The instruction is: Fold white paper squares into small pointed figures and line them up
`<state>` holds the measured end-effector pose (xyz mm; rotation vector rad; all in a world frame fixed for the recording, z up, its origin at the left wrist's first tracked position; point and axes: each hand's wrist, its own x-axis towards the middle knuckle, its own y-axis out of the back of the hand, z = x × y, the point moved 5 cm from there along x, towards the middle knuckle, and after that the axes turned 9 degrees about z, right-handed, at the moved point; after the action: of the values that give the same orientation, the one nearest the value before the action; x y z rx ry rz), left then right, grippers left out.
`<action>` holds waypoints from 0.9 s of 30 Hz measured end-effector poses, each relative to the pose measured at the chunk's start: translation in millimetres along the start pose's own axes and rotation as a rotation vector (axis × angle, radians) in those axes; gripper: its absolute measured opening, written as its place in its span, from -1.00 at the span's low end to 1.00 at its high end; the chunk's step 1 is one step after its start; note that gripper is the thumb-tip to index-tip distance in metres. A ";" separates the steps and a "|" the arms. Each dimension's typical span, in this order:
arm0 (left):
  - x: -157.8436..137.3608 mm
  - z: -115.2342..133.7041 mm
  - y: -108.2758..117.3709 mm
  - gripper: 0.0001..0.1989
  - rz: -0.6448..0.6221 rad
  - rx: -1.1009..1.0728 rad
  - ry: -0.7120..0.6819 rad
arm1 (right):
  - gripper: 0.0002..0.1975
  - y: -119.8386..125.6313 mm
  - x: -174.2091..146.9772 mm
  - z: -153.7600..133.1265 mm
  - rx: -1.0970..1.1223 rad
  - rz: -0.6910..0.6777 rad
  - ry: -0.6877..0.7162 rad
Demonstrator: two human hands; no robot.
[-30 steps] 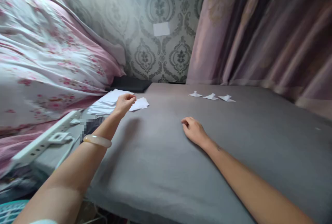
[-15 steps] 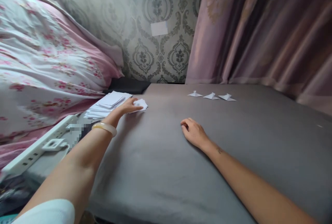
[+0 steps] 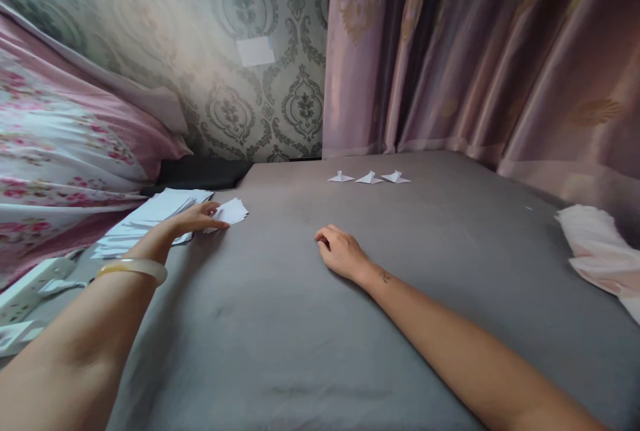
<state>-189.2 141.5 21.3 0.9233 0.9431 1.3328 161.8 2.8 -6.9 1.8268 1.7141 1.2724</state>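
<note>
My left hand [image 3: 197, 218], with a pale bangle [image 3: 133, 270] on the wrist, reaches to a small stack of white paper squares [image 3: 234, 211]. Its thumb and fingers are apart at the near left edge of that stack, touching the paper. Behind this hand lies a larger, uneven pile of white paper sheets [image 3: 163, 204]. My right hand [image 3: 341, 252] rests on the grey sheet [image 3: 280, 324], fingers loosely curled, and nothing shows in them. Beyond it stand three folded white paper pieces [image 3: 370, 178] in a row.
A white power strip [image 3: 25, 288] with plugs lies at the left edge, below floral bedding [image 3: 60, 144]. A black flat item [image 3: 203, 172] sits behind the paper. Pink curtains [image 3: 425, 51] hang at the back right. A pale crumpled cloth [image 3: 597, 248] lies far right.
The view has swung to the right, bringing the pale cloth into sight. My left hand has drawn back slightly toward the near edge of the small stack. My right hand stays resting in place.
</note>
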 end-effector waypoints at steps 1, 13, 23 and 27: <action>-1.2 0.9 0.7 -0.08 0.002 -0.004 -0.004 | -0.80 0.0 -0.1 0.2 -0.003 0.000 -0.002; -10.6 1.3 5.7 -0.02 -0.039 -0.055 -0.008 | -0.81 -0.6 1.9 2.8 -0.004 0.016 0.025; -5.1 -10.8 5.5 -0.05 -0.003 -0.051 -0.046 | -0.79 -0.7 5.4 0.1 -0.031 0.016 0.033; -2.8 -12.7 5.6 -0.10 0.000 -0.087 -0.056 | -0.79 0.1 5.5 -0.7 -0.030 0.005 0.028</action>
<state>-203.1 138.9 22.0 0.8895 0.8360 1.3312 160.6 7.6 -4.4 1.8057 1.6966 1.3246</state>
